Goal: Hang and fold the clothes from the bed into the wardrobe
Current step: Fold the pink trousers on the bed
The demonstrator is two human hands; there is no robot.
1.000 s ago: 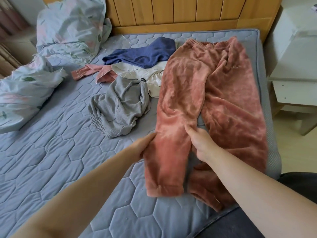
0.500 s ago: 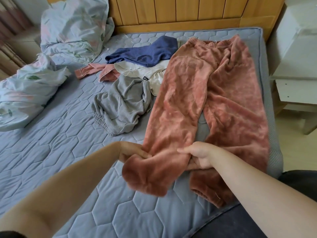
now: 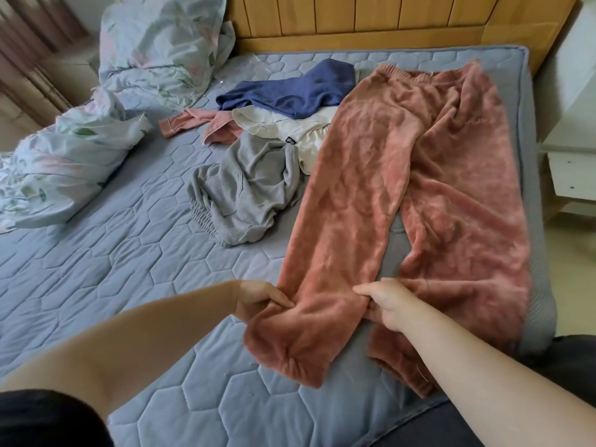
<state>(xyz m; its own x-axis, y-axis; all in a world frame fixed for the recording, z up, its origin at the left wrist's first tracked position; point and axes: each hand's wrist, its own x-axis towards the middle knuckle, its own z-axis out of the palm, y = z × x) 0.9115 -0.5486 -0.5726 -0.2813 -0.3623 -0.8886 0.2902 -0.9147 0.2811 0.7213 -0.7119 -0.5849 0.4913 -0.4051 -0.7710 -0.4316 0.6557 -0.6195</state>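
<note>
1. On the mattress, beside its right edge, one pair of rust-pink fleece trousers lies flat, waistband toward the headboard.
2. The left hand and right hand each pinch one leg's lower part.
3. Left of the trousers: one grey garment, one navy, one cream, one pink.

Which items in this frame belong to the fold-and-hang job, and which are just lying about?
Job: pink fleece trousers, gripped by left hand and right hand; grey garment; navy garment; cream garment; pink top.

Lying about: floral bedding; white nightstand.
</note>
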